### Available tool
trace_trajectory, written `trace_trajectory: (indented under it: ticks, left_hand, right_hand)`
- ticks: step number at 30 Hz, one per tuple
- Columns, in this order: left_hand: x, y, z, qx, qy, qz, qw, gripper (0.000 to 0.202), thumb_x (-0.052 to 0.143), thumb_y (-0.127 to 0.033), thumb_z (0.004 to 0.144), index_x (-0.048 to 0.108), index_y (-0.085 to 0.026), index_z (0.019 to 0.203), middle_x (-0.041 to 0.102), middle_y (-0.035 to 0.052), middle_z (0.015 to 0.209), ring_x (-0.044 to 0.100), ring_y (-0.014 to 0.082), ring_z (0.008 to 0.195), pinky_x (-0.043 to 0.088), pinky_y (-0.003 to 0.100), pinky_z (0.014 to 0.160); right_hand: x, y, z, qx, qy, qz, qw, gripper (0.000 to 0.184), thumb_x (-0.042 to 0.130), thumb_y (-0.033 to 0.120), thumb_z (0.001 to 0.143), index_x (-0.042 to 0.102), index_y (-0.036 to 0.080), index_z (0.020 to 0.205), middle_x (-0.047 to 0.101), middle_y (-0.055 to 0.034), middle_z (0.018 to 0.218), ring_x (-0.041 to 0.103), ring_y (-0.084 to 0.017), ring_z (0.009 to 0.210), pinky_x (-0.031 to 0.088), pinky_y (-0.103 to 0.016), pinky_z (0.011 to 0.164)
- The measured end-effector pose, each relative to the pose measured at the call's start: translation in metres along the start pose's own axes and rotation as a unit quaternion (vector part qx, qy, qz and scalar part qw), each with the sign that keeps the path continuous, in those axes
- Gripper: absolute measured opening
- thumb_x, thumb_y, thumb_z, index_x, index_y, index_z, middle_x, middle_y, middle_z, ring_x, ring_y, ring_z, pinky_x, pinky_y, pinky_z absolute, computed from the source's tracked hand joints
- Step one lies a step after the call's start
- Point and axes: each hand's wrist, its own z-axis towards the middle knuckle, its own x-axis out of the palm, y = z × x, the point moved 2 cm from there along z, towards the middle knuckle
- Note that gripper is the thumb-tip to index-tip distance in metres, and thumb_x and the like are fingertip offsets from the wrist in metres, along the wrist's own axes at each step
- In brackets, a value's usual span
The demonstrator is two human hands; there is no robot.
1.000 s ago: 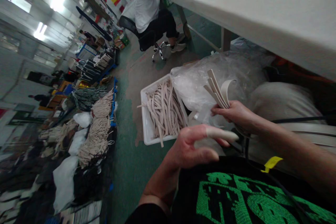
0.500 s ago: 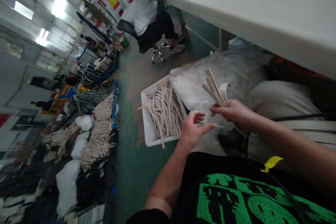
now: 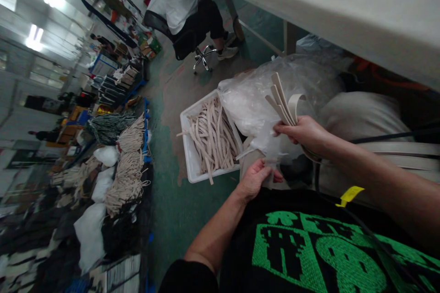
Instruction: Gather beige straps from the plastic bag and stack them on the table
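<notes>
Head view: bundle of beige strips [image 3: 282, 100] clamped in right hand [image 3: 304, 132], thumb and fingers closed round the lower ends. Upper ends fanned out and raised, one strip curled over into a loop. Bundle positioned above the lap, directly in front of clear plastic bag [image 3: 247, 105]. Grip and bundle position unchanged from half a second ago.

Left hand [image 3: 256, 176] lowered since then: previously open with fingers spread just beside the right hand, now down at the lap, fingers curled shut on the bag's lower edge. One second ago, raised close to the camera with index finger extended.

Just left of the bag, on the green floor: white tray [image 3: 188, 155] filled with loose strips [image 3: 213, 137] of the same colour. Overhead right: white table [image 3: 326, 4]. Farther back: seated person [image 3: 182, 0] on a swivel chair. Far left: bundled cords [image 3: 129, 165] piled beside white bags.
</notes>
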Motion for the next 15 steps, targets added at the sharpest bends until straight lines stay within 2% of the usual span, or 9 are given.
trace_trajectory:
  ticks: [2, 4, 7, 9, 10, 12, 14, 15]
  left_hand:
    - [-0.003, 0.003, -0.003, -0.017, 0.005, 0.038, 0.999, 0.050, 0.077, -0.060, 0.067, 0.063, -0.018, 0.091, 0.070, 0.0023, 0.075, 0.063, 0.0155, 0.067, 0.048, 0.029, 0.070]
    - [-0.006, 0.002, -0.005, -0.043, 0.019, 0.131, 0.990, 0.045, 0.071, -0.060, 0.072, 0.063, -0.017, 0.082, 0.066, 0.0003, 0.070, 0.058, 0.0138, 0.064, 0.044, 0.028, 0.067]
    - [-0.010, -0.006, -0.005, -0.028, 0.029, 0.342, 0.939, 0.039, 0.064, -0.053, 0.080, 0.058, -0.018, 0.063, 0.046, -0.0058, 0.054, 0.041, 0.0101, 0.056, 0.034, 0.027, 0.062]
    - [-0.011, -0.012, -0.004, 0.003, 0.028, 0.430, 0.902, 0.042, 0.065, -0.046, 0.082, 0.052, -0.018, 0.053, 0.034, -0.0072, 0.049, 0.032, 0.0092, 0.054, 0.031, 0.028, 0.061]
    - [-0.011, -0.014, -0.003, 0.006, 0.029, 0.432, 0.901, 0.043, 0.067, -0.045, 0.081, 0.050, -0.018, 0.052, 0.032, -0.0073, 0.048, 0.031, 0.0090, 0.054, 0.031, 0.028, 0.061]
    - [-0.013, -0.016, 0.000, -0.014, 0.027, 0.352, 0.935, 0.042, 0.072, -0.048, 0.077, 0.055, -0.017, 0.053, 0.041, -0.0062, 0.050, 0.039, 0.0093, 0.054, 0.036, 0.028, 0.063]
    - [-0.020, -0.019, 0.004, -0.042, -0.005, 0.194, 0.980, 0.043, 0.079, -0.054, 0.068, 0.062, -0.016, 0.061, 0.056, -0.0023, 0.057, 0.052, 0.0118, 0.059, 0.043, 0.028, 0.067]
    - [-0.026, -0.023, 0.007, -0.045, -0.039, 0.107, 0.992, 0.045, 0.083, -0.056, 0.062, 0.064, -0.015, 0.065, 0.061, -0.0002, 0.062, 0.057, 0.0132, 0.062, 0.046, 0.029, 0.068]
  right_hand:
    - [0.000, 0.001, -0.001, -0.003, 0.001, -0.003, 1.000, 0.026, 0.067, 0.040, 0.073, 0.068, 0.014, 0.073, 0.052, 0.0020, 0.051, 0.036, -0.009, 0.045, 0.026, -0.027, 0.045]
    - [0.000, 0.000, -0.001, -0.006, 0.003, -0.005, 1.000, 0.027, 0.067, 0.042, 0.072, 0.068, 0.014, 0.074, 0.054, 0.0013, 0.052, 0.036, -0.009, 0.045, 0.027, -0.027, 0.044]
    - [0.002, -0.003, 0.002, -0.008, 0.002, -0.010, 1.000, 0.029, 0.067, 0.045, 0.069, 0.068, 0.016, 0.071, 0.049, 0.0030, 0.048, 0.036, -0.010, 0.044, 0.027, -0.027, 0.043]
    - [0.002, -0.007, 0.004, -0.010, 0.001, -0.020, 1.000, 0.031, 0.069, 0.049, 0.068, 0.068, 0.018, 0.069, 0.044, 0.0042, 0.045, 0.035, -0.010, 0.043, 0.027, -0.027, 0.043]
    - [0.002, -0.008, 0.004, -0.011, 0.000, -0.027, 1.000, 0.034, 0.069, 0.052, 0.068, 0.069, 0.018, 0.069, 0.043, 0.0043, 0.044, 0.036, -0.011, 0.043, 0.027, -0.027, 0.043]
    - [0.001, -0.009, 0.005, -0.014, 0.002, -0.051, 0.999, 0.044, 0.068, 0.061, 0.071, 0.071, 0.017, 0.071, 0.043, 0.0039, 0.045, 0.037, -0.011, 0.043, 0.029, -0.027, 0.044]
    - [0.000, -0.008, 0.003, -0.018, 0.020, -0.087, 0.996, 0.056, 0.061, 0.071, 0.075, 0.073, 0.016, 0.073, 0.042, 0.0032, 0.044, 0.040, -0.012, 0.043, 0.031, -0.028, 0.046]
    - [0.000, -0.007, 0.001, -0.025, 0.040, -0.100, 0.994, 0.063, 0.055, 0.076, 0.078, 0.074, 0.015, 0.075, 0.042, 0.0029, 0.044, 0.041, -0.013, 0.044, 0.033, -0.028, 0.047]
